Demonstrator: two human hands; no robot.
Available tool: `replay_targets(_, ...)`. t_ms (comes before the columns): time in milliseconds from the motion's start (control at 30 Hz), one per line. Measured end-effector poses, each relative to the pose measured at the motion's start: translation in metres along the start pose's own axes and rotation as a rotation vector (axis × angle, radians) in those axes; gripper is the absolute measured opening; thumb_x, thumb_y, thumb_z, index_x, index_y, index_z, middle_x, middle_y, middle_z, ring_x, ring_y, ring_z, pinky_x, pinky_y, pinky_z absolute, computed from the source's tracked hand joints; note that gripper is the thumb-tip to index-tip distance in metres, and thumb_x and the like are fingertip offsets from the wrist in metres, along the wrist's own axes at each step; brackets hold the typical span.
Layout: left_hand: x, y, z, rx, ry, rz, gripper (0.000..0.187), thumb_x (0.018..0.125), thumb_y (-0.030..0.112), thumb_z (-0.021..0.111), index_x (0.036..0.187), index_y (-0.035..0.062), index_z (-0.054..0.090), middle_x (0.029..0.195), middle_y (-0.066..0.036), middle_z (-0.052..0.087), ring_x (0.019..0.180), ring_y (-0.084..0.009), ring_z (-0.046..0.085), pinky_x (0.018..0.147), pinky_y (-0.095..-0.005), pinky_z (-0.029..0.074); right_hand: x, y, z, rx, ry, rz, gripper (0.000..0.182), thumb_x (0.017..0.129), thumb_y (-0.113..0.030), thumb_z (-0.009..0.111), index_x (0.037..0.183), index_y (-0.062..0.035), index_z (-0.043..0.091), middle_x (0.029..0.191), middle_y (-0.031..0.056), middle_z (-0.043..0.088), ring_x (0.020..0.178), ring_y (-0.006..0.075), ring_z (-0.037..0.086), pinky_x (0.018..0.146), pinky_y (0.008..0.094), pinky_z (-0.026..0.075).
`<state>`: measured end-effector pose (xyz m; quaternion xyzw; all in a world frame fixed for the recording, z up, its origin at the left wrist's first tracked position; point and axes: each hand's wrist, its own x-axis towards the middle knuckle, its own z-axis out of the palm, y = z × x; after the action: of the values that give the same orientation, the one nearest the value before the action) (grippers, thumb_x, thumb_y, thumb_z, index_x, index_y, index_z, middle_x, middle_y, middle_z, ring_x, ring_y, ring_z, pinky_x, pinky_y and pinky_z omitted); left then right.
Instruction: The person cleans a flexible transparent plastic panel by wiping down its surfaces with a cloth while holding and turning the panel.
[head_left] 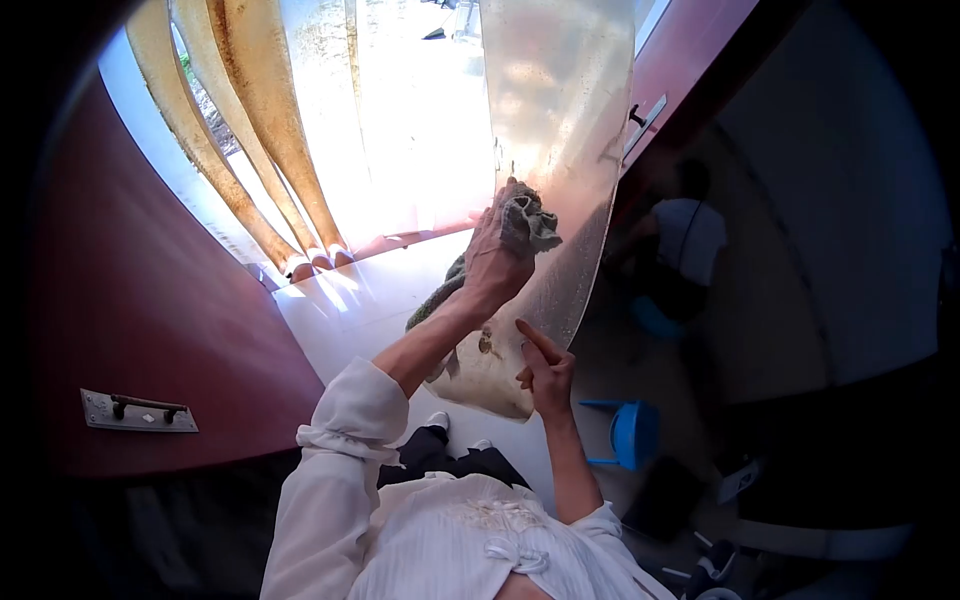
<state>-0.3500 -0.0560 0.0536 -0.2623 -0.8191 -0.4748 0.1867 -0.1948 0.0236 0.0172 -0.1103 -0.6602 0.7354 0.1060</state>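
Left hand [497, 255]: fingers curled tight round a bunched grey-green cloth [527, 225], pressing it flat against the glass door panel [555, 120]. One end of the cloth is wadded above the knuckles; the other trails down past the wrist toward the forearm, so its long axis runs on a slant, upper right to lower left in the head view.

Right hand [545, 370]: index finger stretched out, pointing up and to the left, its tip touching or just short of the glass, cannot tell which. The other fingers are folded into the palm, holding nothing. It sits at the panel's lower edge, just below the left hand.

Door panel: tall, narrow, long axis roughly upright and leaning a little to the right at the top. The glass is smeared and speckled, with a brownish spot low down near the left wrist.

Beyond: stained tan curtain strips [250, 120] hang in the bright opening to the left. A metal handle [140, 410] is mounted on the dark red wall at lower left. A blue stool [630, 435] stands on the pale floor, right of the right hand. White sleeves [340, 440] pushed up above the elbow.
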Motion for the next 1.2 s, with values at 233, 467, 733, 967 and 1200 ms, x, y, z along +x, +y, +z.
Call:
replay_targets(233,-0.109,0.021,0.009,-0.222,0.026,0.161,0.027,0.063,0.006,0.069,0.090,0.0035,0.062,0.107,-0.015,0.054,0.090,-0.0336,0.057,0.079,-0.0387,0.047,0.021,0.032,-0.052,-0.057,0.100,-0.116,0.029,0.085,-0.016,0.061,0.111,-0.0039,0.062,0.057,-0.0029,0.055,0.043,0.0023,0.046,0.038,0.0178,0.034)
replay_targets(467,0.009,0.000,0.000,-0.151,0.417,-0.063,0.033,0.067,0.000,0.062,0.096,0.0032,0.046,0.083,-0.015,0.055,0.075,-0.0382,0.057,0.063,-0.0421,0.047,0.007,-0.001,-0.026,-0.010,-0.035,-0.016,0.025,0.085,-0.009,0.057,0.106,0.0024,0.063,0.050,-0.0007,0.052,0.037,0.0024,0.040,0.035,0.0181,0.026)
replay_targets(733,-0.084,0.006,0.009,-0.243,-0.031,0.141,0.043,0.060,0.009,0.070,0.098,0.0034,0.050,0.092,-0.014,0.054,0.084,-0.0359,0.058,0.068,-0.0407,0.048,0.015,0.021,-0.054,0.081,0.049,-0.043,0.026,0.084,-0.007,0.057,0.106,0.0060,0.061,0.051,0.0005,0.052,0.037,0.0020,0.040,0.035,0.0177,0.027)
replay_targets(967,0.011,0.009,0.007,-0.114,0.126,0.009,0.029,0.063,0.003,0.066,0.087,0.0041,0.049,0.084,-0.012,0.052,0.076,-0.0337,0.057,0.063,-0.0411,0.046,0.014,-0.004,-0.040,0.141,-0.046,-0.028,0.025,0.085,-0.010,0.055,0.105,0.0032,0.063,0.052,-0.0027,0.052,0.039,0.0004,0.039,0.036,0.0162,0.027)
replay_targets(1200,-0.101,-0.002,0.004,-0.141,-0.355,0.299,0.037,0.058,0.007,0.068,0.090,0.0051,0.051,0.087,-0.008,0.051,0.083,-0.0270,0.057,0.065,-0.0366,0.049,0.026,0.002,-0.070,-0.033,0.006,-0.016,0.025,0.085,-0.011,0.057,0.105,0.0042,0.061,0.056,-0.0037,0.050,0.039,0.0000,0.036,0.036,0.0157,0.025)
